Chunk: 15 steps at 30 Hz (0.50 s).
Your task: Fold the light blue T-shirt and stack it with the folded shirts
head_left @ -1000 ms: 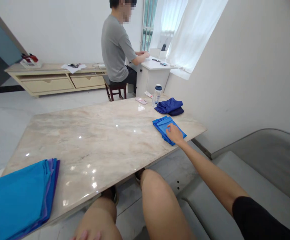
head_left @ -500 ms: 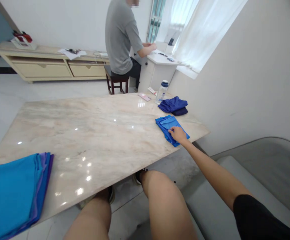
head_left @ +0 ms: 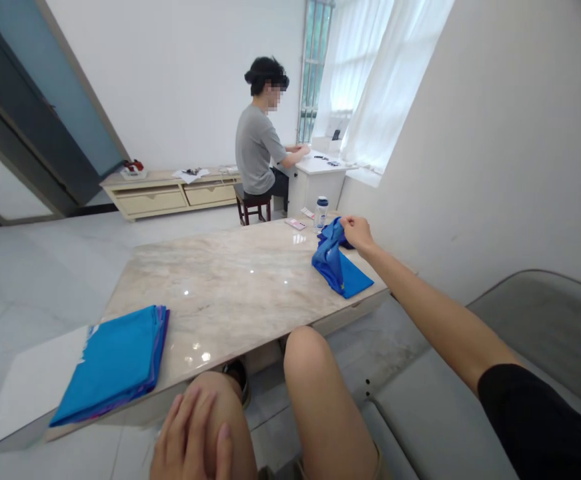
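Observation:
My right hand (head_left: 357, 233) pinches the upper corner of a blue cloth (head_left: 329, 257) and holds it raised, so the fabric hangs in loose folds. Its lower part meets another blue folded cloth (head_left: 356, 277) lying flat on the marble-patterned table (head_left: 220, 280). Behind the raised fabric, a dark blue cloth (head_left: 347, 245) is mostly hidden. My left hand (head_left: 190, 433) rests on my left knee, fingers stretched out and holding nothing. At the table's left end sits a neat stack of folded cloths (head_left: 117, 353), bright blue on top with purple edges below.
A water bottle (head_left: 321, 213) and a pink phone (head_left: 295, 225) stand and lie at the table's far right. Beyond, a person in a grey shirt (head_left: 257, 147) sits at a white cabinet (head_left: 315, 180). A grey sofa (head_left: 450, 387) lies at right, a low drawer unit (head_left: 155, 200) along the wall.
My right hand has gone up and away from me, lifting the blue cloth from the flat pile. My left hand has come into view on my knee. The view has tilted upward.

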Available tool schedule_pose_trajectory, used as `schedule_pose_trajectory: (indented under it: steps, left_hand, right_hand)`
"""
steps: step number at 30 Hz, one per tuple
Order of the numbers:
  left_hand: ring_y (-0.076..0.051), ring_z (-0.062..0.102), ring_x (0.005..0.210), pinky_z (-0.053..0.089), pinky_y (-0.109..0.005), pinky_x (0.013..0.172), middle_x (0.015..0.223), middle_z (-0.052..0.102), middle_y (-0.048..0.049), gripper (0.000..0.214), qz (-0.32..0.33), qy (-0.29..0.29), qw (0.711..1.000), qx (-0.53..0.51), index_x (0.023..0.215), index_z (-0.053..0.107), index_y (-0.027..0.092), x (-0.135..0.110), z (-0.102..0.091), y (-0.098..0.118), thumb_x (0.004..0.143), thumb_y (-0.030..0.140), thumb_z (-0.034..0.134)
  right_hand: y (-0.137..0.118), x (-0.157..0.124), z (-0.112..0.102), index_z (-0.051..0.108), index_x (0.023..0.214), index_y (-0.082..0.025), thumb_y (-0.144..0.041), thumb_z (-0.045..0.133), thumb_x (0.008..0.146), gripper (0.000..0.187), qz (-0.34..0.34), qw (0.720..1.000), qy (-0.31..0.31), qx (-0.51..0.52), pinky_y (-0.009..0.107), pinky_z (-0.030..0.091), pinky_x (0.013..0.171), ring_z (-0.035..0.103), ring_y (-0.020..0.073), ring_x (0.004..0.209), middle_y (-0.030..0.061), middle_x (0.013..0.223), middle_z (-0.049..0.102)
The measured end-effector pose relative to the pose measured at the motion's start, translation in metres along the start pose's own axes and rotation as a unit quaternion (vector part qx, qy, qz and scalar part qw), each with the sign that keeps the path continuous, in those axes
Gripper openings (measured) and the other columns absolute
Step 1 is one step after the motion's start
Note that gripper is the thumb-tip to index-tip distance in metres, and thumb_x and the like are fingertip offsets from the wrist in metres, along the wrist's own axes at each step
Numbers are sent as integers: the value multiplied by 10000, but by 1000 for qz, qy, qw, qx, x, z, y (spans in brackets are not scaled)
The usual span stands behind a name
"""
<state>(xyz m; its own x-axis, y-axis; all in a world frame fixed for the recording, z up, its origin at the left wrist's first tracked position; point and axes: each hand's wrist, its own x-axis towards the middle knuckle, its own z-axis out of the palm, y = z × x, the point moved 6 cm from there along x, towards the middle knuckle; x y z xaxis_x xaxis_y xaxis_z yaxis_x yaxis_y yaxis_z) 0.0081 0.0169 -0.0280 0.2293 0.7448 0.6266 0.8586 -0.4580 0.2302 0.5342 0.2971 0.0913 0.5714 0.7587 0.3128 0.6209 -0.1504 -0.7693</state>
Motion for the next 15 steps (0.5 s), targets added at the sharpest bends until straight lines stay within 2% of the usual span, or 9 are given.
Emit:
schedule_pose_trajectory:
  steps: [3, 7, 11, 13, 15]
  left_hand:
    - [-405, 568, 1468, 506, -632, 1179, 1579, 620, -149, 521, -39, 9, 999, -10, 1593, 536, 275, 11, -7, 9, 1077, 345, 522]
    - [-356, 647, 1361, 542, -591, 1149, 1452, 682, -145, 402, -90, 5, 993, -77, 1443, 629, 238, 41, -14, 14, 1103, 426, 527]
    - [-355, 580, 1465, 467, -588, 1242, 1519, 637, -179, 514, -92, 41, 985, -142, 1516, 565, 208, 107, -33, 23, 1072, 461, 609]
    - [-376, 544, 1507, 418, -602, 1280, 1570, 601, -211, 663, -89, 56, 981, -163, 1568, 519, 182, 145, -40, 27, 1009, 495, 693]
    - [-398, 530, 1524, 411, -598, 1286, 1592, 587, -218, 811, -117, 63, 970, -201, 1579, 516, 175, 179, -39, 24, 909, 540, 791]
  right_hand:
    - [-70, -1, -14, 700, 960, -191, -328, 648, 1056, 175, -23, 980, -17, 196, 332, 627, 884, 752, 176, 830, 57, 905, 792]
    - [-168, -22, -34, 608, 943, -221, -392, 682, 1088, 236, -61, 931, -93, 348, 330, 669, 846, 751, 137, 760, -15, 793, 742]
    - [-241, -61, -64, 588, 998, -234, -447, 700, 1092, 258, -78, 886, -153, 431, 380, 703, 813, 759, 146, 749, -38, 767, 723]
    - [-263, -81, -76, 587, 1007, -233, -435, 724, 1082, 256, -79, 867, -177, 460, 403, 711, 797, 766, 159, 747, -34, 768, 713]
    - [-279, -96, -85, 589, 1004, -228, -407, 736, 1078, 243, -87, 852, -193, 479, 409, 713, 790, 779, 174, 760, -27, 763, 695]
